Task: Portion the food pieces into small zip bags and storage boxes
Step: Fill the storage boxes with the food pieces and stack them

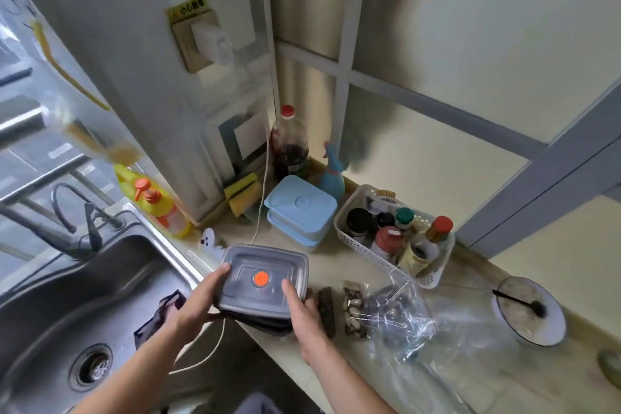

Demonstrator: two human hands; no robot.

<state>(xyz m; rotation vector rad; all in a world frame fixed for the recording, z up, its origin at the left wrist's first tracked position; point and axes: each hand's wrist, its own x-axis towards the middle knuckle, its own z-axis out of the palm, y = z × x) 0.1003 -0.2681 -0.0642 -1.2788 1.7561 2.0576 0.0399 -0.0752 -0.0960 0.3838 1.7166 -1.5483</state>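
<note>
Both hands, left (198, 301) and right (304, 309), grip the box (262, 279), thumbs pressed on its lid. Peel the lid upward from beneath the thumbs (box kept level); the food (353, 309) lies just right of the right fingers.

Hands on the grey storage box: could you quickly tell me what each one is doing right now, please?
Left hand: grips the left edge of the grey lidded storage box.
Right hand: grips its right edge, thumb on the lid.

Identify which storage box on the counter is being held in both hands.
The grey box with the orange sticker on its clear lid, gripped by left hand and right hand; the two stacked blue boxes stand untouched behind.
</note>
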